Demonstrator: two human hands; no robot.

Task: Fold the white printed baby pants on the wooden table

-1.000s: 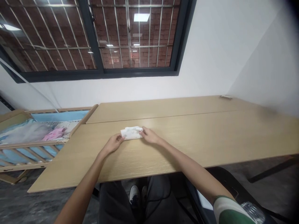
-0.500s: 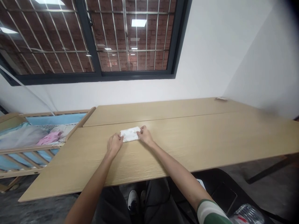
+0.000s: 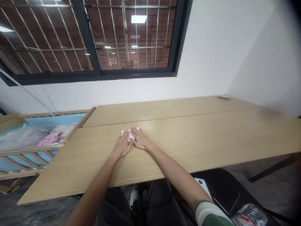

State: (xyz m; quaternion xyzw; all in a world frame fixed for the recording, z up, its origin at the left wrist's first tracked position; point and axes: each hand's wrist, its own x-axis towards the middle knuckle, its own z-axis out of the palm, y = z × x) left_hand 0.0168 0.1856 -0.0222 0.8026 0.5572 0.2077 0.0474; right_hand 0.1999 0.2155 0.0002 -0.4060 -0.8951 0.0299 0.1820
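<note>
From our head camera we look forward and down along a pale wood table [image 3: 188, 133] made of two tops meeting at a long seam. Our left hand [image 3: 121, 145] and right hand [image 3: 141, 139] lie side by side, just apart, both open and flat, palms down, gripping nothing. Beneath them, on the nearer tabletop, sits a small white cloth [image 3: 125, 133], mostly hidden, with only a sliver showing past our fingers. A green-and-white sleeve [image 3: 208, 214] covers our right upper arm. To the left of the table stands a wooden crib [image 3: 50, 147] holding a pink garment [image 3: 50, 139] and grey bedding [image 3: 21, 138]. A small pale object [image 3: 224, 97] lies at the far corner of the table. Beyond it, a barred window [image 3: 131, 37] faces a brick wall. At lower right, a black seat [image 3: 218, 179] holds a phone [image 3: 226, 197] and a clear plastic bottle [image 3: 249, 215].
</note>
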